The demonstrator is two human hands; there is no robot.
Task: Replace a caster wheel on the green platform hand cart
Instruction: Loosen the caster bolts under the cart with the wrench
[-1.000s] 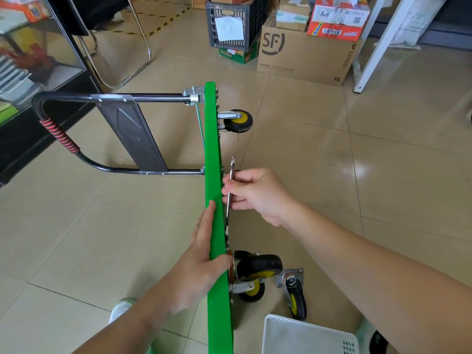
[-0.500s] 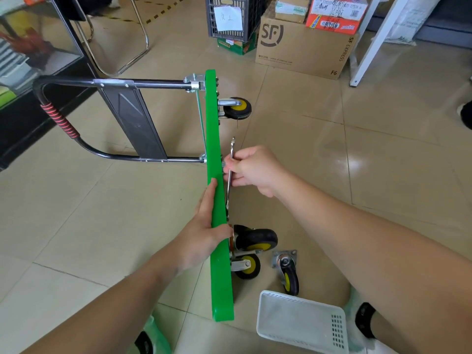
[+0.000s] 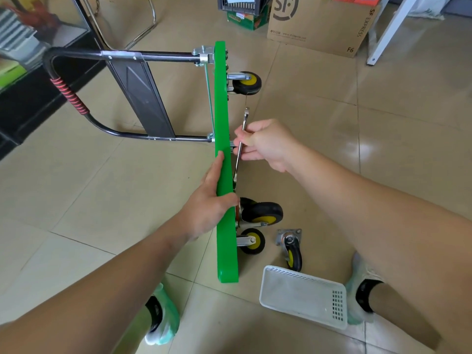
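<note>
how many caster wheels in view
4: far caster on the green cart, upper near caster and lower near caster also mounted, loose caster on the floor. More may be hidden.

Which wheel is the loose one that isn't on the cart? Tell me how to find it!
Find the big green platform standing on its edge on the tiled floor. Near its close end, right of the two wheels bolted to it and just beyond the white basket, one caster lies alone. Only this one shows a bare square metal plate, fastened to nothing.

The cart (image 3: 225,251) stands on edge on the floor (image 3: 76,200); loose caster (image 3: 291,247) lies right of it — basket (image 3: 301,295) just nearer.
</note>
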